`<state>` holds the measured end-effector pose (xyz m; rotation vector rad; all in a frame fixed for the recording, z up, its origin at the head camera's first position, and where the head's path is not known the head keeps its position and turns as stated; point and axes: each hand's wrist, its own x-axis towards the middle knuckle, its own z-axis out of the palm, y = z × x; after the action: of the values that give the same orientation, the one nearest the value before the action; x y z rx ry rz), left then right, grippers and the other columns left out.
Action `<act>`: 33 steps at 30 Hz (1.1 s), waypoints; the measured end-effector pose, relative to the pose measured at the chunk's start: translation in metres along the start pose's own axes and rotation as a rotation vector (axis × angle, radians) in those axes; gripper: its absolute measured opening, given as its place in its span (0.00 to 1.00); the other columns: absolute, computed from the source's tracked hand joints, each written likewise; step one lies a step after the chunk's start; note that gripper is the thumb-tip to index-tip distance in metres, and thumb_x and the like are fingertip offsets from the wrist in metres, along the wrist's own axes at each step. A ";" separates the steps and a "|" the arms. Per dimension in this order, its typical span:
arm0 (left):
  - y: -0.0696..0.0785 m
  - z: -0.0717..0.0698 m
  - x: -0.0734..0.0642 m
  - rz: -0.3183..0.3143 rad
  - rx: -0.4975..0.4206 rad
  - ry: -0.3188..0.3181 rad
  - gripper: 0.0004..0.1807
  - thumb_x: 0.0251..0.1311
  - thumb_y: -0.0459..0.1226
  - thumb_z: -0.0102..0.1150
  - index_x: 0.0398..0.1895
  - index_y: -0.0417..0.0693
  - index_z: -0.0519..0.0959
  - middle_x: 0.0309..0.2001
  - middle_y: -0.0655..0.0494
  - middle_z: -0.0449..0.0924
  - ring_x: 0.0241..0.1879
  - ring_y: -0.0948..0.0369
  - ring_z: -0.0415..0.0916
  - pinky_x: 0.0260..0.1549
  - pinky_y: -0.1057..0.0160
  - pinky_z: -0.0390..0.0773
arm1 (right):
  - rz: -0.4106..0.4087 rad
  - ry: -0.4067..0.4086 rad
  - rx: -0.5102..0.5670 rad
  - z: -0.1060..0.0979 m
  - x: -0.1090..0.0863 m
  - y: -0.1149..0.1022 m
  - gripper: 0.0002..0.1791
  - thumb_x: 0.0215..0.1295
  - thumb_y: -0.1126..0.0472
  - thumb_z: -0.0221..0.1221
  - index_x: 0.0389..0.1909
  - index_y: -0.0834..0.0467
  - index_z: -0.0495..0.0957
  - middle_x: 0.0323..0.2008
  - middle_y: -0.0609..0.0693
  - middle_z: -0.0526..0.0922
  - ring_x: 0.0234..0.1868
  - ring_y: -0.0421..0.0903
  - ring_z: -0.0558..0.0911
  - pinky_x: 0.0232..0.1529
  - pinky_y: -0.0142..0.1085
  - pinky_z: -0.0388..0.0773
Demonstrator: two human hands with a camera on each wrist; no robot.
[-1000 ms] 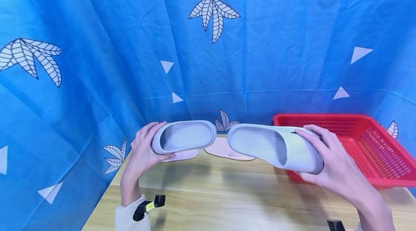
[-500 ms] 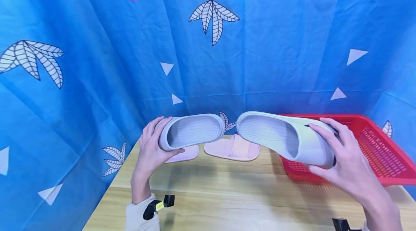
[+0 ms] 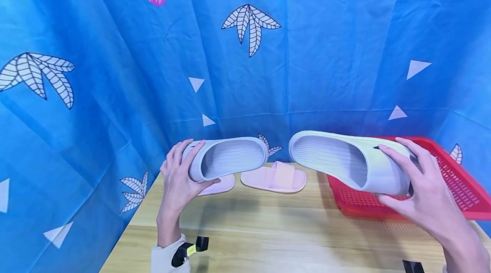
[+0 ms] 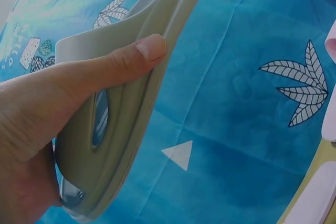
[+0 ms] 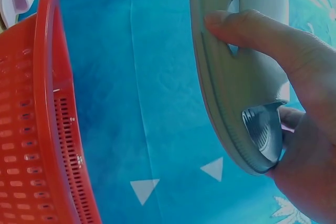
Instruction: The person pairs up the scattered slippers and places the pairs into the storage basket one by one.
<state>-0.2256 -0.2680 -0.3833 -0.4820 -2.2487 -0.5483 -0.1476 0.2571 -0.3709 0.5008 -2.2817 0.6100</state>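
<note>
My left hand grips a pale grey slipper by its toe end, thumb along the side of the sole. In the left wrist view the thumb lies across that slipper's side, near a slot in the strap. The matching slipper is in my right hand, also held round the toe end. Both slippers are raised above the table, heels pointing toward each other. The right wrist view shows the right thumb pressed to the slipper's side. Its open toe faces down there.
A pink slipper lies at the table's back edge, with another pink slipper left of it, partly hidden behind the left-hand slipper. A red perforated basket stands at the right. Behind the wooden table hangs a blue patterned curtain.
Both hands have shifted right with their grey slippers, the right one farther, so the gap between the heels has widened. The pink slipper behind now shows more fully.
</note>
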 end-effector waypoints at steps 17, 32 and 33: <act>0.015 0.006 0.002 0.023 0.011 0.061 0.58 0.25 0.59 0.87 0.71 0.67 0.73 0.70 0.46 0.67 0.67 0.41 0.58 0.50 0.37 0.58 | -0.015 0.009 -0.038 0.003 0.001 0.008 0.71 0.12 0.67 0.85 0.74 0.54 0.69 0.72 0.64 0.63 0.65 0.60 0.63 0.53 0.21 0.54; 0.028 0.020 0.004 0.030 0.034 0.039 0.60 0.21 0.56 0.90 0.70 0.68 0.74 0.72 0.47 0.65 0.69 0.41 0.57 0.52 0.29 0.55 | -0.091 0.004 0.043 0.013 0.002 0.002 0.61 0.23 0.55 0.83 0.71 0.56 0.73 0.72 0.62 0.66 0.68 0.50 0.62 0.58 0.19 0.52; 0.028 0.021 0.005 0.030 0.038 0.037 0.60 0.21 0.56 0.90 0.70 0.68 0.74 0.72 0.47 0.65 0.69 0.41 0.57 0.53 0.29 0.54 | -0.093 0.002 0.041 0.014 0.002 0.002 0.62 0.21 0.58 0.83 0.71 0.55 0.73 0.72 0.61 0.66 0.68 0.50 0.62 0.58 0.19 0.53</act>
<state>-0.2269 -0.2325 -0.3861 -0.4822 -2.2095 -0.4944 -0.1577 0.2504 -0.3792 0.6223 -2.2340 0.6110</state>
